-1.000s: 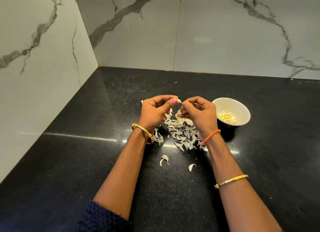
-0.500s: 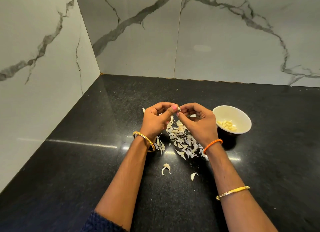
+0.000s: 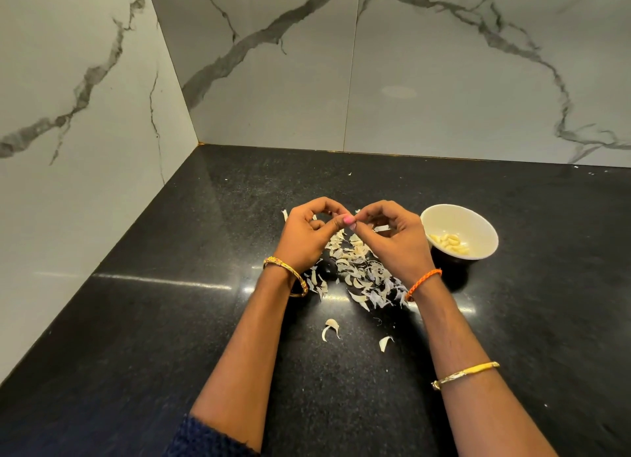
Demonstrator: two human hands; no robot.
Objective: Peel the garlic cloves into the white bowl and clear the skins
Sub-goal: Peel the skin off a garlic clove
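A: Over the black countertop [image 3: 170, 337], left to right: left hand [image 3: 307, 233] has its fingers curled, thumb tip pressed toward the right hand [image 3: 392, 238], which is curled the same way. Fingertips of both meet above the pile of skins [image 3: 355, 268].

B: Is a garlic clove between them?

A: Judged likely, as both pinch at one spot, but the clove itself is hidden by the fingers; only a pale sliver shows there. Cannot confirm whether it is clove or skin.

B: Progress?

A: White bowl [image 3: 459, 217] stands just beside the right hand, on its far side, with a small cluster of peeled cloves [image 3: 449, 243] on its bottom. So several are done. Skins lie heaped under and between the wrists, with two stray curls [image 3: 330, 328] nearer the body and one fleck by the back wall.

B: Remaining?

A: No unpeeled cloves can be made out on the counter; some may lie within the pile. Clearing of skins is not yet started, by my reading: the whole heap lies loose on the counter.
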